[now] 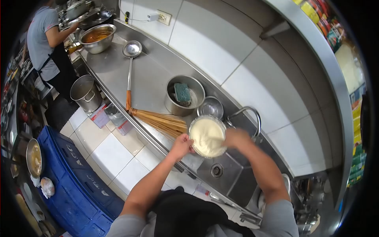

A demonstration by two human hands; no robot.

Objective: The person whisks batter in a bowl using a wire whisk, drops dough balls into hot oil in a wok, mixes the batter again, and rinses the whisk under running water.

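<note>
My left hand (181,147) grips the left rim of a round bowl (191,138) above the sink, its thumb over the edge. Inside lies a thick, pale cream mixture (206,133) with swirl marks on its surface. At the bowl's right edge is my right hand (238,138), smeared by motion, so its fingers and anything in them cannot be made out. Just behind the bowl sit a small metal bowl (210,107) and a metal pot (169,103) holding a green scouring pad (182,93). A stick whisk broom (158,119) lies to the left.
The sink (231,173) has a curved faucet (252,114) at its back. Along the steel counter (110,63) are a long-handled ladle (132,49) and a bowl of reddish sauce (97,38). A co-worker (47,39) stands at far left, near a tall pot (85,93) and a blue bin (79,177).
</note>
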